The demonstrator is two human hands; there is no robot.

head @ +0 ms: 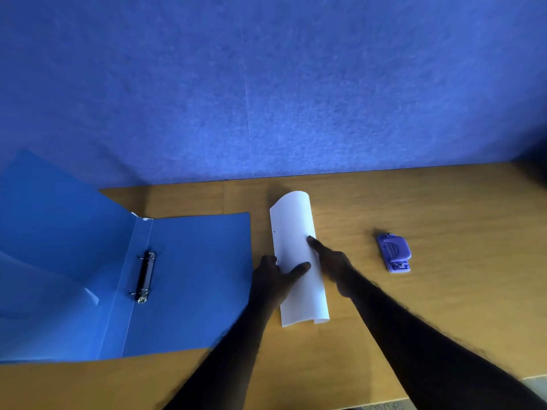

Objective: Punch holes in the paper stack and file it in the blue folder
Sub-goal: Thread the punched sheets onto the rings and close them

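Observation:
A white paper stack (294,229) lies folded over lengthwise in the middle of the wooden table, with small punched holes along its left edge. My left hand (273,279) grips the stack's left edge, thumb on top. My right hand (330,260) presses the folded right side with its index finger stretched out. The blue folder (195,276) lies open to the left, its black two-ring clip (145,276) on the spine. A purple hole punch (393,253) rests on the table to the right, apart from both hands.
A blue fabric partition (266,84) rises directly behind the wooden table (414,202). The folder's left cover, with a translucent pocket (44,285), hangs past the table's left side. The table's near edge runs along the bottom right.

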